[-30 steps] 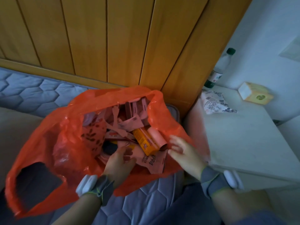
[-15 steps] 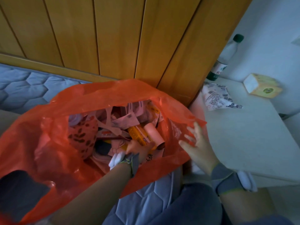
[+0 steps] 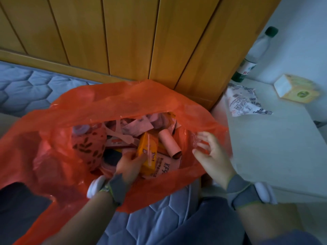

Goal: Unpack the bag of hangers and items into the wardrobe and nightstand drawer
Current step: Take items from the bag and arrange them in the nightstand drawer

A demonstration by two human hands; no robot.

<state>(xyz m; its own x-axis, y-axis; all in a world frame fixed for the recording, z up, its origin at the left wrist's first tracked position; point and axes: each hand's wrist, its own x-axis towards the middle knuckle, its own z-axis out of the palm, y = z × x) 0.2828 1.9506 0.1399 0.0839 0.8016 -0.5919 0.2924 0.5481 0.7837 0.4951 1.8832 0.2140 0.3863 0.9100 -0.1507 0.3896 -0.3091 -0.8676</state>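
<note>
An open orange plastic bag (image 3: 53,156) lies on the blue quilted mattress (image 3: 155,214), full of pink hangers (image 3: 120,133), packets, a cardboard tube (image 3: 169,144) and a patterned pouch (image 3: 88,149). My left hand (image 3: 129,165) reaches inside the bag and grips a yellow-orange box (image 3: 147,152), lifted a little above the other items. My right hand (image 3: 210,154) hovers at the bag's right rim, fingers spread, holding nothing; whether it touches the plastic I cannot tell.
A white nightstand (image 3: 265,147) stands right of the bed, carrying a crumpled printed wrapper (image 3: 244,101), a yellow tissue box (image 3: 297,89) and a green-capped bottle (image 3: 254,53). A wooden headboard (image 3: 123,41) rises behind the bag.
My left hand went deeper into the bag and took hold of the yellow-orange box, tilting it up. My right hand let go of the bag's rim and opened.
</note>
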